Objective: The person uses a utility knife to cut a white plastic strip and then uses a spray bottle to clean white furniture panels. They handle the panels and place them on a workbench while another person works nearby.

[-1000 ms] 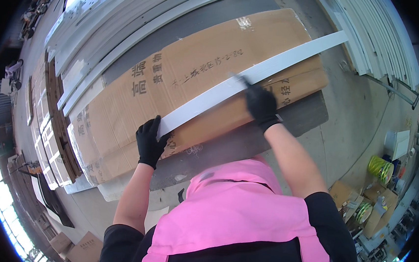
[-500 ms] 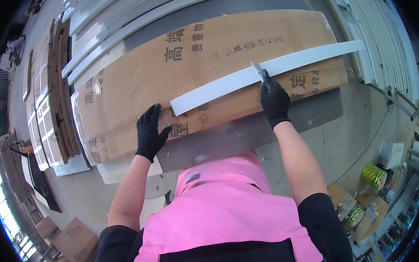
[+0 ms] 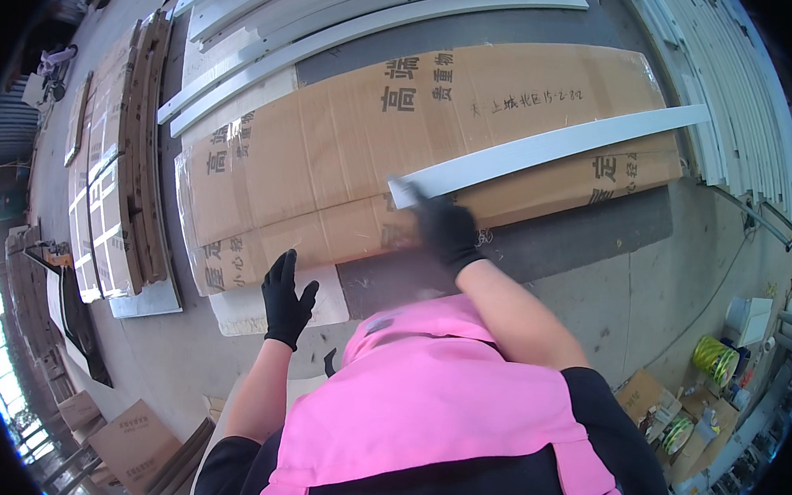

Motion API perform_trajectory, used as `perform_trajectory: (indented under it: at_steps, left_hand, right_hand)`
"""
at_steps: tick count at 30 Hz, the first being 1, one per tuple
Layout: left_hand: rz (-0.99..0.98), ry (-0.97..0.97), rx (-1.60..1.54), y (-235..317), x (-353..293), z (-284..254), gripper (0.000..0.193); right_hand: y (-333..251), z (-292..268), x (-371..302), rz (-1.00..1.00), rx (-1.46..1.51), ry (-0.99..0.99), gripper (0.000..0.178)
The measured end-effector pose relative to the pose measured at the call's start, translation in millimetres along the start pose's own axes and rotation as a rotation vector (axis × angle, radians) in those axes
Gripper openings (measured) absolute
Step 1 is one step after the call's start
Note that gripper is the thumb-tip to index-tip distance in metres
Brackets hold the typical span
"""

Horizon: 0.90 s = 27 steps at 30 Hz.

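Observation:
A long flat carton (image 3: 329,158) in brown cardboard lies in front of me, wrapped partly in clear film. Along its near side rests a white strip (image 3: 552,153), slanting from the middle toward the far right, its right end reaching past the carton. My right hand (image 3: 448,231), in a black glove, is closed on a grey utility knife (image 3: 404,190) at the strip's left end; motion smears both hand and knife, and the blade cannot be made out. By the carton's near edge, my gloved left hand (image 3: 287,304) is open with fingers apart, holding nothing.
White profiles (image 3: 386,14) lie beyond the carton; more are stacked at the right (image 3: 743,98). Film-wrapped flat packages (image 3: 109,169) lie left. A dark board (image 3: 593,230) shows under the carton. Green-yellow reels (image 3: 715,359) and an open box (image 3: 649,398) stand at lower right.
My right hand has swept left along the strip with the knife, from its middle to its left end. My left hand has drawn back off the carton's edge. The view has shifted.

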<state>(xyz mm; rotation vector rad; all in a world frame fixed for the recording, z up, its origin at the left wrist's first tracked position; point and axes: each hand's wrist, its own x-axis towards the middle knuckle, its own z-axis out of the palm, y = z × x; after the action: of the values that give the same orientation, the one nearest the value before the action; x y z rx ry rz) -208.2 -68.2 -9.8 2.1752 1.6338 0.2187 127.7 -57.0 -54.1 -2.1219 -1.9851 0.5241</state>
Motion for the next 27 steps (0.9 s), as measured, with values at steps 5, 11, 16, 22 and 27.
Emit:
perform_trajectory:
  at_steps: [5, 11, 16, 22, 27]
  left_hand:
    - [0.104, 0.146, -0.038, 2, 25, 0, 0.064]
    - [0.291, 0.08, -0.219, 83, 100, 47, 0.06]
    - [0.392, -0.041, -0.07, 151, 152, 67, 0.065]
    - [0.537, -0.303, -0.286, 105, 153, 53, 0.054]
    - [-0.443, -0.476, -1.295, 6, 96, 31, 0.035]
  right_hand:
    - [-25, 25, 0, -0.347, 0.394, 0.065, 0.054]
    - [40, -75, -60, 0.229, 1.227, -0.149, 0.042]
    - [70, -114, -115, 0.452, 1.26, 0.155, 0.042]
    - [80, -98, -147, 0.471, 1.346, 0.283, 0.046]
    - [84, -94, -149, 0.467, 1.436, 0.292, 0.044]
